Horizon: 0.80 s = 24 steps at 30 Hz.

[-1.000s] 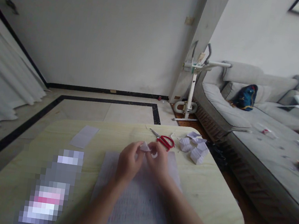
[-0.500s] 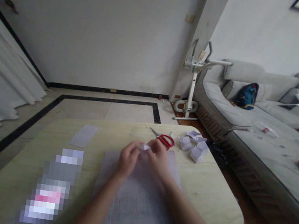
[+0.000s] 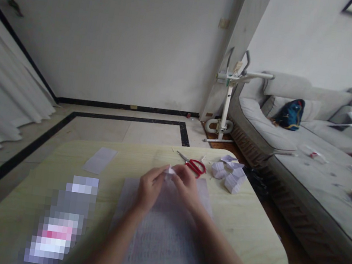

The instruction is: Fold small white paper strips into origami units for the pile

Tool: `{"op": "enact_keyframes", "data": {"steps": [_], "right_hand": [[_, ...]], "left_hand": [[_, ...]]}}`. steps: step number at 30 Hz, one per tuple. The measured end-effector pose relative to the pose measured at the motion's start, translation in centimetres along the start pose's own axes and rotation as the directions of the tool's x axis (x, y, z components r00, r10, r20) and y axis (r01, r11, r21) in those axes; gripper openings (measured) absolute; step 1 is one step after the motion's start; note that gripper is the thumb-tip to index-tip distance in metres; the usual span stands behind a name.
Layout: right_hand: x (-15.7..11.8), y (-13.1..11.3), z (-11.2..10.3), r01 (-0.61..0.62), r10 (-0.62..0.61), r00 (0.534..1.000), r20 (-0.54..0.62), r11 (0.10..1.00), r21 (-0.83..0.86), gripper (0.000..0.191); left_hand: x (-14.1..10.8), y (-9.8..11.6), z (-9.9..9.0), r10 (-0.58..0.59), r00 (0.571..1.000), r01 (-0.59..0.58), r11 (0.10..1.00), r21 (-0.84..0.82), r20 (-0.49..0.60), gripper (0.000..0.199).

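Pinching from both sides, the left hand (image 3: 149,188) and the right hand (image 3: 187,187) hold one small folded paper piece (image 3: 169,171) between their fingertips, just above the table (image 3: 248,221). The fingers of both hands are closed on it, so only its white upper corner shows in the gap between the two hands. It sits over the far edge of one large sheet of paper (image 3: 164,235) that lies flat under the wrists; faint rows of print cover that sheet, too blurred to read. Just beyond the right hand lies one pair of red-handled scissors (image 3: 193,165), blades pointing left. To the right of the scissors is a cluster of folded paper pieces (image 3: 229,174), about five, though their edges run together. One blank paper strip (image 3: 100,160) lies well apart on the left. One blurred-out object (image 3: 61,221) stands near the left forearm; no label is legible. Beyond the table are a grey sofa (image 3: 292,144) with one blue backpack (image 3: 290,114), and one white exercise machine (image 3: 228,100).
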State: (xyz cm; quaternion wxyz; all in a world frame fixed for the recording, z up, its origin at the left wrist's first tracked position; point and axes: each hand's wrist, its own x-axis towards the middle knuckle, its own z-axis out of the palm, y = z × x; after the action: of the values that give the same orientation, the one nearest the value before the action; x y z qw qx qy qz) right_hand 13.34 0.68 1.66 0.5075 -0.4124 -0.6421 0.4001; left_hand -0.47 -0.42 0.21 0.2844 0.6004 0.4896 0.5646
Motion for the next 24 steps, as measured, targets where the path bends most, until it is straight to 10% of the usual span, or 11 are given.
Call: {"op": "enact_keyframes", "data": {"steps": [12, 24], "right_hand": [[0.6, 1.7, 0.0, -0.064, 0.068, 0.998, -0.015, 0.982, 0.18, 0.015], [0.3, 0.1, -0.5, 0.173, -0.174, 0.985, 0.008, 0.974, -0.143, 0.024]], "left_hand": [[-0.2, 0.8, -0.1, -0.032, 0.998, 0.036, 0.997, -0.073, 0.056, 0.03], [-0.2, -0.4, 0.5, -0.118, 0.993, 0.117, 0.989, -0.09, -0.008, 0.034]]}}
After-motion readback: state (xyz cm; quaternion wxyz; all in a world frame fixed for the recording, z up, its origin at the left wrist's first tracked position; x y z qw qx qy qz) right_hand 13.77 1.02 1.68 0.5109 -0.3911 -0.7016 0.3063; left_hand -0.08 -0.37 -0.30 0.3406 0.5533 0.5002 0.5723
